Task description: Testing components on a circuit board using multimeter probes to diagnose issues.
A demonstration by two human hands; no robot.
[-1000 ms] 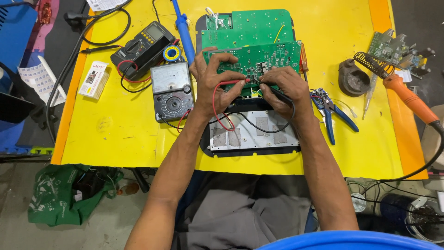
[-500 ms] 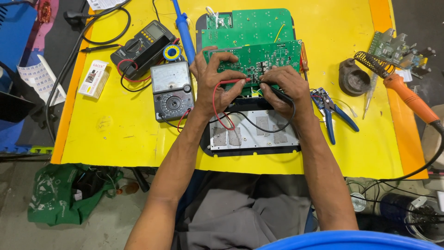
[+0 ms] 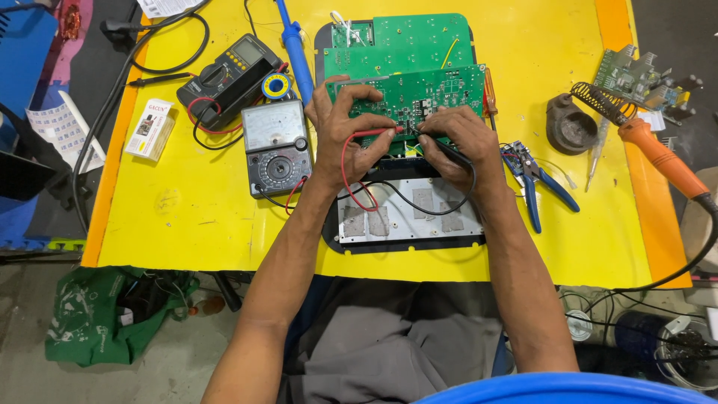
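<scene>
Green circuit board (image 3: pixel 419 93) lies long axis left-right, mid-desk (image 3: pixel 187 224), directly under both hands. Left hand (image 3: pixel 345 138) pinches red probe (image 3: pixel 378 133); right hand (image 3: pixel 462 142) grips black probe (image 3: pixel 441 147). Tips meet board centre; hands equally near.

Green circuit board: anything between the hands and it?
Nothing visible. The left hand grips the green circuit board and presses the red probe onto it; the right hand presses the black probe there too.
</scene>
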